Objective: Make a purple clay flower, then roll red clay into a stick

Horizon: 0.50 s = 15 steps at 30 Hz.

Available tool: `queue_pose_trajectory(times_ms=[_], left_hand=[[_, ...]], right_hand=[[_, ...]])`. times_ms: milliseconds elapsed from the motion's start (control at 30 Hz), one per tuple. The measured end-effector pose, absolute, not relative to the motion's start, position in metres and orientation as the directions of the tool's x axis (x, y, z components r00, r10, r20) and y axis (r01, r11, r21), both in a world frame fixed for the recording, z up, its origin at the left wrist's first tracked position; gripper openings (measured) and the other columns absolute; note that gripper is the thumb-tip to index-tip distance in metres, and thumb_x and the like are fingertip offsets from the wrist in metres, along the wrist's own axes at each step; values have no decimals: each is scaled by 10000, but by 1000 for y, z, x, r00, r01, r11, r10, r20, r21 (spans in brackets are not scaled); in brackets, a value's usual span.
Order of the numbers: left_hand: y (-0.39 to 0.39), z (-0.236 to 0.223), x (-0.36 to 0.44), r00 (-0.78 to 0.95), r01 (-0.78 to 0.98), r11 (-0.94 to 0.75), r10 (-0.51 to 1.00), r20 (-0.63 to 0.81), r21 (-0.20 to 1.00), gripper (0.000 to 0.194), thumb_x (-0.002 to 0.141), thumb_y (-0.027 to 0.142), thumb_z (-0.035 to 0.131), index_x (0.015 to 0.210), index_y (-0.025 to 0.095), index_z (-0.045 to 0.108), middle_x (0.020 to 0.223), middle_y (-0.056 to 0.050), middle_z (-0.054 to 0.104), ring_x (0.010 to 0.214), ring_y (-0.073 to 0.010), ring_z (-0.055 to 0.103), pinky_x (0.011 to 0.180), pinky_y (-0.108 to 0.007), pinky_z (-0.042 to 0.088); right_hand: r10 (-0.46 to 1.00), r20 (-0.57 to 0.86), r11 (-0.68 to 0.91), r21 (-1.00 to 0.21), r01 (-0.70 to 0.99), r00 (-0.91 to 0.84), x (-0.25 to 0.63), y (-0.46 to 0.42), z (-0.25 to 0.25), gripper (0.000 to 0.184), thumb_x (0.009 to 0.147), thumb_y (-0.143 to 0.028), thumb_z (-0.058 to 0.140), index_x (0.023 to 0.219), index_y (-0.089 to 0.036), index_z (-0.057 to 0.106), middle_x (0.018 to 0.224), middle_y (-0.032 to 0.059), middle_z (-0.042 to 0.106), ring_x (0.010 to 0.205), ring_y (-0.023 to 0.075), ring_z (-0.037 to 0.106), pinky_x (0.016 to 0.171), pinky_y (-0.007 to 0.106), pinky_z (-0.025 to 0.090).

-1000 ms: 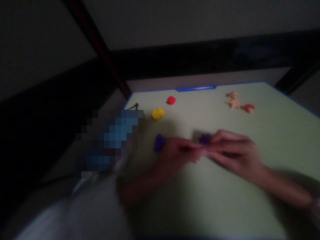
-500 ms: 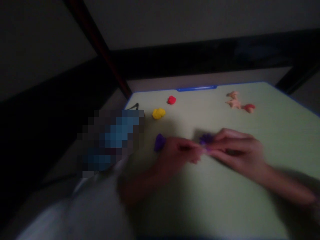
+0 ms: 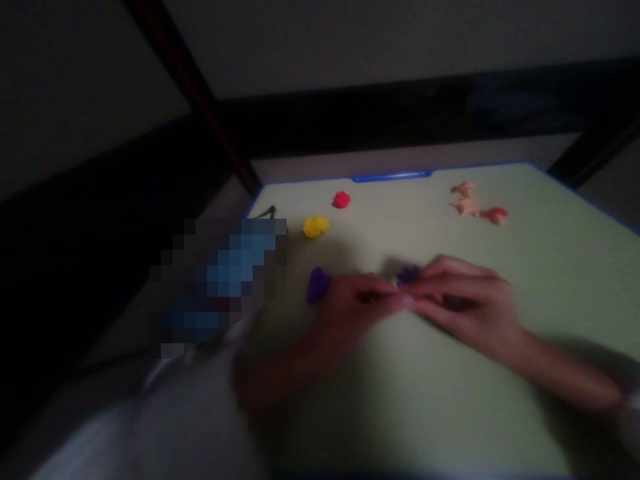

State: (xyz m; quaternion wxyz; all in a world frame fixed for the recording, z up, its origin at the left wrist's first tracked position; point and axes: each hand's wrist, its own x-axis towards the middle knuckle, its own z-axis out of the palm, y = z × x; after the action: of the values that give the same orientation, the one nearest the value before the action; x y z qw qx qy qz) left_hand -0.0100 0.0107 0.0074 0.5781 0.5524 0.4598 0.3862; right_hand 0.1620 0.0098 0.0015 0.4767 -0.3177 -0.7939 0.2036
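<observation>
My left hand [image 3: 357,307] and my right hand [image 3: 467,300] meet fingertip to fingertip over the table, both in a pinch. A lobed piece of purple modelling clay [image 3: 409,274] shows just behind my right fingertips, which seem closed on its near edge. Whatever my left fingertips pinch is hidden and blurred; a small pale spot shows beside them. Left of my left hand lies a purple clay lump [image 3: 317,285], partly covered by the hand. Farther back are a yellow clay lump [image 3: 315,227] and a smaller red one [image 3: 341,199].
Peach clay shapes [image 3: 466,205] lie at the back right, one with a red part [image 3: 496,215]. The pale table [image 3: 400,413] has a blue rim and a blue bar [image 3: 393,176] at its far edge. A blurred-out blue item [image 3: 235,267] is at the left edge.
My right hand has shifted slightly left and its fingertips now press against those of my left hand. Less purple shows between them. The clay lumps stay where they were.
</observation>
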Motion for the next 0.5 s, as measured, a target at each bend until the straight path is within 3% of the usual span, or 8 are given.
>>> queue_pose_trajectory(times_ms=[233, 500], left_hand=[[7, 8, -9, 226, -6, 79, 971, -76, 997, 81, 656, 213, 690, 594, 161, 697, 586, 20, 545, 605, -101, 476, 587, -231, 364], [9, 7, -12, 273, 29, 84, 958, -89, 996, 88, 659, 217, 695, 595, 156, 696, 578, 26, 530, 594, -95, 458, 576, -226, 346]], right_hand=[[700, 628, 713, -636, 294, -340, 162, 10, 1, 127, 758, -167, 686, 876, -202, 718, 674, 4, 594, 558, 93, 545, 451, 213, 421], [699, 624, 714, -636, 294, -349, 162, 9, 2, 101, 786, -193, 660, 860, -204, 727, 694, 22, 620, 570, 96, 560, 435, 204, 414]])
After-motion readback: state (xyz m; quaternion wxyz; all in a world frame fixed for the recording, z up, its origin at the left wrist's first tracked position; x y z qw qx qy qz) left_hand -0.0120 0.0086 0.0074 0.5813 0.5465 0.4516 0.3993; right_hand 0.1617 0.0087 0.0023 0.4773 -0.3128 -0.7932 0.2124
